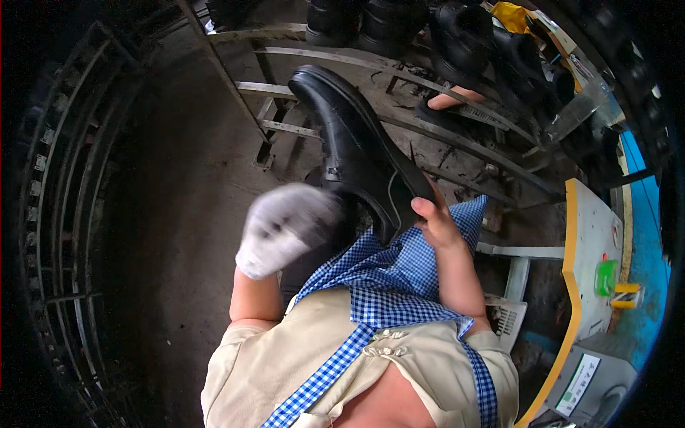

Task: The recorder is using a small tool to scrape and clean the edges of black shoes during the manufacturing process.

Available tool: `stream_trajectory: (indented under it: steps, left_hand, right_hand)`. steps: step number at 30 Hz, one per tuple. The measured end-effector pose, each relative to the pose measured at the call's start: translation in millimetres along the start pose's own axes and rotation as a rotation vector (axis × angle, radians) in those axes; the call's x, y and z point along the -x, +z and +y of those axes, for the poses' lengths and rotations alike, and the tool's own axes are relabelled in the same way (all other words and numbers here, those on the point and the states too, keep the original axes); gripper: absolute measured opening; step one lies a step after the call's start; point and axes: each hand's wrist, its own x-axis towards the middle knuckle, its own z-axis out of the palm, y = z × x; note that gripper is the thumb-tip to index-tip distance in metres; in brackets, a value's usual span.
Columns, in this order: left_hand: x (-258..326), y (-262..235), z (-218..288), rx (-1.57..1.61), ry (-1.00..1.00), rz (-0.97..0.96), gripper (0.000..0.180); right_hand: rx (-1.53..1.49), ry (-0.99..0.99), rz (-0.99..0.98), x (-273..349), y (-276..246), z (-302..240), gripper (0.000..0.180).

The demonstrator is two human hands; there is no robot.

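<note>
A black leather shoe (344,127) is held up in front of me, its toe pointing up and away to the left and its sole edge to the right. My right hand (437,222) grips it at the heel, thumb over the back part. At the opening of the shoe, on its left side, is my left hand (289,227), covered by a white glove or cloth with dark stains. Motion smears it, so its fingers cannot be made out. Below the shoe, a blue-and-white checked apron (421,260) lies over my lap.
Metal racks (399,68) with several black shoes (460,39) stand ahead. Another rack (64,178) runs along the left. At right is a white table with a yellow edge (571,235), holding a green container (606,277) and a yellow-banded roll (628,295). A foot (455,97) shows beyond the rack.
</note>
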Motion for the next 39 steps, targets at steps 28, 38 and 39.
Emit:
stream_trajectory:
  steps: [28, 38, 39]
  left_hand:
    - [-38.4, 29.8, -14.8, 0.145, -0.237, -0.021, 0.062]
    - [-43.6, 51.2, -20.9, 0.161, -0.239, -0.213, 0.062]
    - [-44.7, 52.2, -19.6, 0.152, -0.239, -0.230, 0.063]
  right_hand:
    - [1.251, -0.946, -0.518, 0.4, 48.0, -129.4, 0.021]
    - [1.827, -0.788, -0.817, 18.5, 62.9, -153.8, 0.008]
    - [1.825, -0.781, -0.811, 17.1, 60.8, -151.6, 0.008]
